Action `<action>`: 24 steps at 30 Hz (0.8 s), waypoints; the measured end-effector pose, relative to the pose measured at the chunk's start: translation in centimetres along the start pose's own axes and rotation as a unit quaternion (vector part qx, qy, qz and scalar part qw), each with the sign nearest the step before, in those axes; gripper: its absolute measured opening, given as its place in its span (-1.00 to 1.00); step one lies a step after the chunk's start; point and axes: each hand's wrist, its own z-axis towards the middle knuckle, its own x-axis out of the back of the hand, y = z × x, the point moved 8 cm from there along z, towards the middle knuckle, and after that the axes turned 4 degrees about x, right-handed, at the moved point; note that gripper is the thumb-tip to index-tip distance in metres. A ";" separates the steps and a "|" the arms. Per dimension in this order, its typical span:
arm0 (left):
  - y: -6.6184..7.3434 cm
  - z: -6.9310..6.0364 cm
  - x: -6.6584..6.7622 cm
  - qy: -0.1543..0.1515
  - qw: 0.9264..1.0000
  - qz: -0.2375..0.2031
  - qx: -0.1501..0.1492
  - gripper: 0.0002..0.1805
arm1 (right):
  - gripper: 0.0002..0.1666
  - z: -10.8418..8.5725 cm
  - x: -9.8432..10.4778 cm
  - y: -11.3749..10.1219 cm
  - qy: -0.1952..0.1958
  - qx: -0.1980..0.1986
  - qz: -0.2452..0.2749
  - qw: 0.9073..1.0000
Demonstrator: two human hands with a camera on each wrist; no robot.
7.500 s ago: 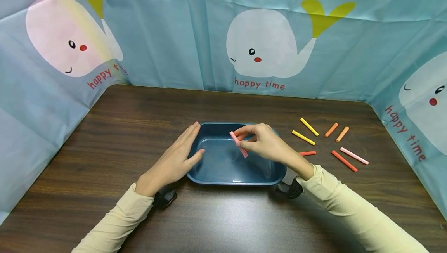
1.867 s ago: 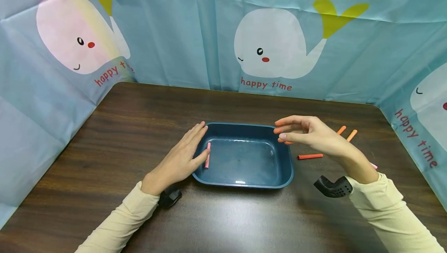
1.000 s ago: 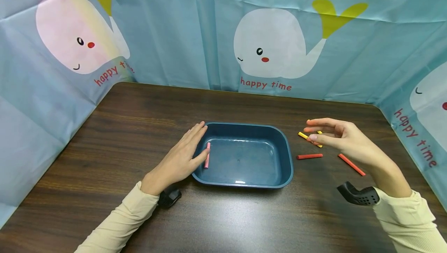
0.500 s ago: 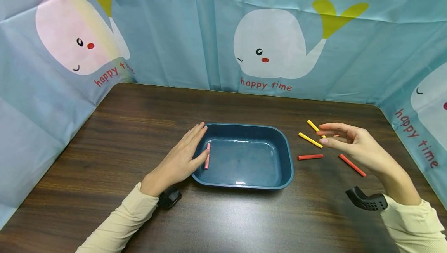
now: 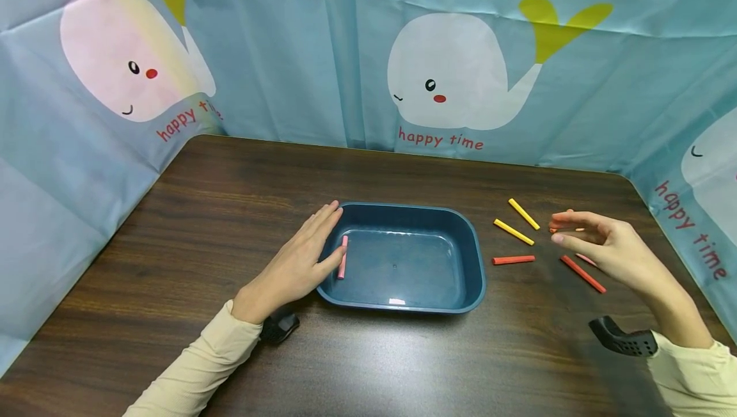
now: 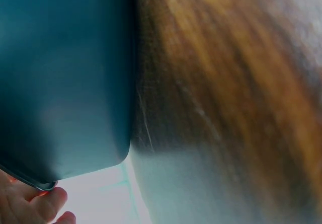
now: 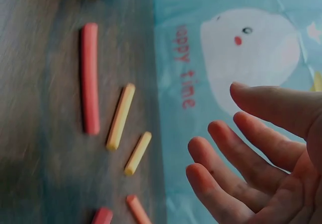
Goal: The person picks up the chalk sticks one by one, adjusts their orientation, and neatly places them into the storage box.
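My left hand (image 5: 296, 257) rests with straight fingers against the left rim of a blue plastic tray (image 5: 403, 270); in the left wrist view its fingertips (image 6: 48, 204) touch the rim. Inside the tray, along its left side, lies a pink chalk stick (image 5: 341, 268), partly behind my thumb. My right hand (image 5: 622, 251) hovers over the chalk at the right, fingers loosely bent and apart from the thumb, holding nothing, as the right wrist view confirms. Beneath it another pink chalk stick (image 5: 586, 259) and orange chalk (image 5: 553, 230) are partly hidden.
Between tray and right hand lie two yellow chalk sticks (image 5: 514, 231) and a red chalk stick (image 5: 514, 259). A second red chalk stick (image 5: 583, 274) lies below the right hand. A blue whale-print curtain (image 5: 276, 71) borders the dark wooden table (image 5: 230, 180).
The pink chalk stick that my right hand held over the tray now lies inside it. My right hand has moved right, over the loose chalk. My left hand stays at the tray's rim.
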 end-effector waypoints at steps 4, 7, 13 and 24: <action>0.1 0.0 0.0 0.002 1.000 -0.001 -0.004 -0.25 | -0.47 -0.1 0.3 1.1 0.006 0.002 -0.014 1.000; 0.2 -0.1 0.0 0.004 1.000 0.000 -0.008 -0.25 | -0.45 -0.3 0.5 1.9 0.006 0.000 -0.015 1.000; 0.1 -0.1 -0.1 -0.001 1.000 -0.002 0.000 -0.25 | -0.41 -0.4 0.9 3.6 0.009 -0.005 -0.020 1.000; 0.1 0.0 0.0 0.007 1.000 0.000 -0.008 -0.24 | -0.45 -0.1 0.6 5.9 0.002 0.002 -0.114 0.993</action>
